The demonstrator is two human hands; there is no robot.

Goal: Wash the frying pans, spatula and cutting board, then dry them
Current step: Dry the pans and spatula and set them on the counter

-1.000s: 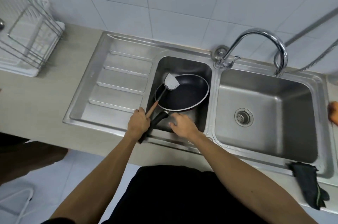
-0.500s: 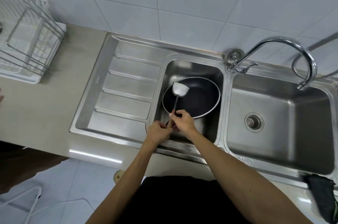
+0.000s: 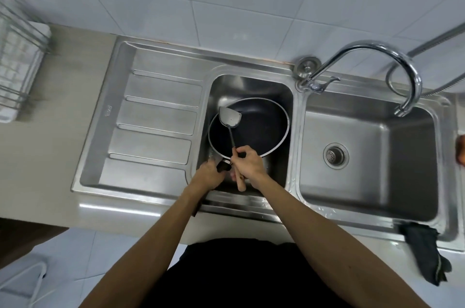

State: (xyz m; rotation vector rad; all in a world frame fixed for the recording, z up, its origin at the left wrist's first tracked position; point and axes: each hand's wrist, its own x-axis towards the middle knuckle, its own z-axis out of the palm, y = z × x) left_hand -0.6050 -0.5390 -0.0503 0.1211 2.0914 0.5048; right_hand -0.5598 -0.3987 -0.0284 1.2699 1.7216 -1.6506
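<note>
Since a moment ago my right hand [image 3: 247, 163] has taken over the spatula [image 3: 230, 119], gripping its wooden handle, so the metal blade stands lifted over the frying pan [image 3: 259, 126] with its shaft pointing back at me. My left hand [image 3: 210, 173] is clenched around the pan's black handle at the near edge of the small basin [image 3: 251, 86]. That dark pan lies tilted inside the basin. Right of it the large basin [image 3: 372, 157] sits under the curved faucet [image 3: 377, 56]. A dark cloth [image 3: 425, 252] hangs over the sink's near rim, and a wire rack [image 3: 17, 69] stands on the table [image 3: 50, 144] far left.
</note>
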